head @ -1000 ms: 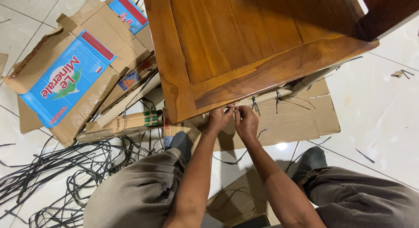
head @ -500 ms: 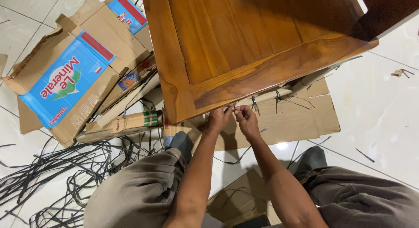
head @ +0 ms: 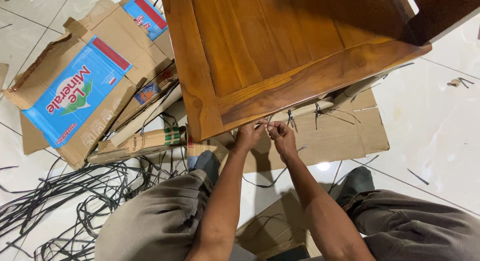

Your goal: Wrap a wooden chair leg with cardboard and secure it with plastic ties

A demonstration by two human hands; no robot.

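Observation:
A polished wooden table top [head: 280,56] fills the upper middle of the head view. Just under its near edge, my left hand [head: 248,135] and my right hand [head: 281,136] meet, both pinching a thin dark strap [head: 267,122] tied around a cardboard-wrapped part [head: 305,109] beneath the table. Two more dark strap knots [head: 316,111] stick up along that wrapped part to the right. My forearms reach forward from my knees, which are in grey-brown trousers.
Torn cardboard boxes with blue printed panels [head: 75,91] lie at the left. A tangle of black straps [head: 55,201] covers the white tiled floor at lower left. Flat cardboard [head: 345,136] lies under the table. A cardboard piece [head: 270,231] sits between my legs.
Both hands have stayed at the same spot under the table edge, with only small finger movement on the strap.

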